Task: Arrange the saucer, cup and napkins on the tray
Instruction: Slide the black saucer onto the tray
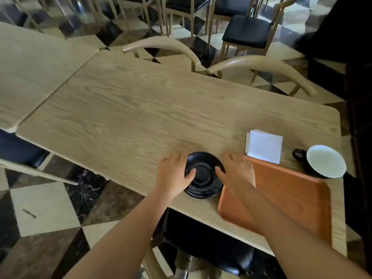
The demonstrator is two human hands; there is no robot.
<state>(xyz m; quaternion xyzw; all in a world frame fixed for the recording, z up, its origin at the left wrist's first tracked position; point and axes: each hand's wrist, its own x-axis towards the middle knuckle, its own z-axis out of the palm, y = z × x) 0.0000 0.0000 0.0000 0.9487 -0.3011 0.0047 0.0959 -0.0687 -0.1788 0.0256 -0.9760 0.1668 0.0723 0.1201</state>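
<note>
forearms nearest. left hand (174, 174) and right hand (234, 172) grip black saucer (203, 176) from both sides, thumbs on rim. saucer on table (130, 109), just beside empty tray (291, 190). napkins (263, 146), cup (324, 161) untouched. next, i judge: lift saucer, move right onto tray.

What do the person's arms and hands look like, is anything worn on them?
Both forearms are bare as far as the view shows, with no sleeves in sight. The left hand and right hand carry no gloves, and no rings, watch or bracelet show.
</note>
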